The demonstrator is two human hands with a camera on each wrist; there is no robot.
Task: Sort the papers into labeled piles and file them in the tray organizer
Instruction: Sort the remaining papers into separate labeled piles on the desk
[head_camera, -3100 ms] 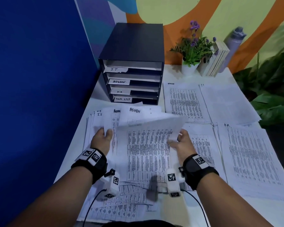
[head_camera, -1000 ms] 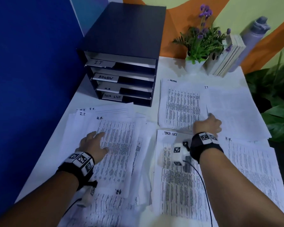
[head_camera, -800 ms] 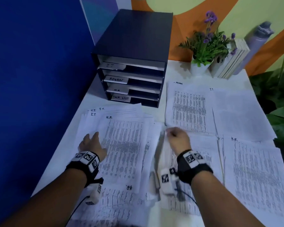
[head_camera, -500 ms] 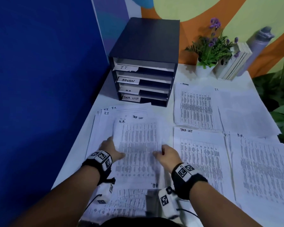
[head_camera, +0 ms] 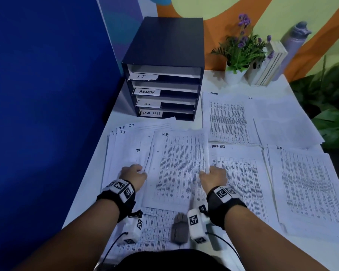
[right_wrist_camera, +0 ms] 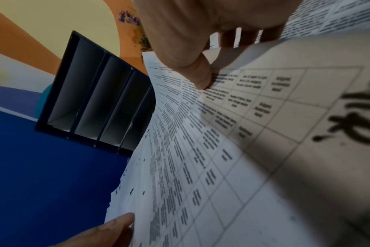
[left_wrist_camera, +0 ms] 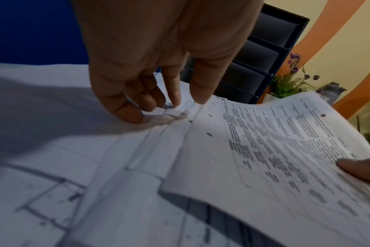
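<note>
A printed sheet marked H.R. (head_camera: 178,169) tops the unsorted heap (head_camera: 125,145) at the table's left. My left hand (head_camera: 133,175) curls at its left edge, fingertips (left_wrist_camera: 175,102) pinching paper there. My right hand (head_camera: 213,176) pinches the right edge, thumb (right_wrist_camera: 201,81) on top and fingers beneath, so that side arches up. The sheet (left_wrist_camera: 285,150) bows above the heap. Sorted piles lie to the right: ADMIN (head_camera: 227,118), I.T. (head_camera: 282,118), TASK LIST (head_camera: 241,173), H.R. (head_camera: 305,182). The dark tray organizer (head_camera: 164,45) stands behind, with slots labelled IT, ADMIN, H.R., TASK LIST.
A blue wall panel (head_camera: 47,94) runs close along the table's left side. A potted purple-flowered plant (head_camera: 241,47), upright books (head_camera: 270,63) and a grey bottle (head_camera: 296,42) stand at the back right. Large green leaves (head_camera: 331,106) reach past the right edge.
My right hand has come back from the ADMIN pile to the unsorted heap and taken the H.R. sheet's right edge. My left hand has slid to its left edge, and the sheet has lifted.
</note>
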